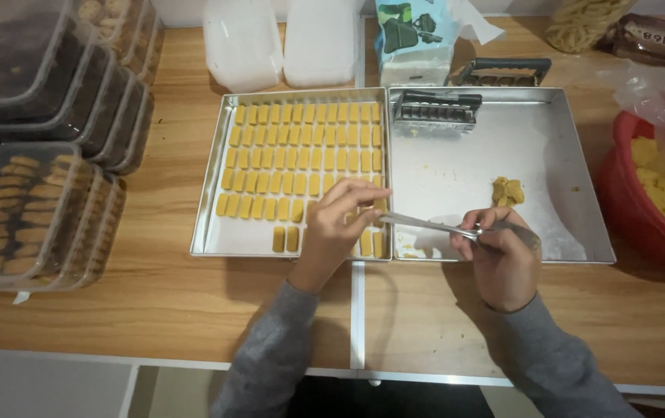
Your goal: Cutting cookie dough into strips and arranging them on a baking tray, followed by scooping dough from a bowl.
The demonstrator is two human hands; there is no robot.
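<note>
Left hand (340, 224): fingers pinched on a dough piece (365, 241) over the left tray (212, 166).
Right hand (499, 251): closed around metal knife (425, 224), blade reaching that piece.

Home bakery; dough-filled baking trays (216, 155)

**Packages ring the table**

Far left, stacked clear lidded boxes (34, 209) of biscuits. At the back, 2 white plastic tubs (282, 42), then a teal-and-white bag (413, 39). Top right, a clear bag (584, 22) and a dark wrapped pack (661, 39).
</note>
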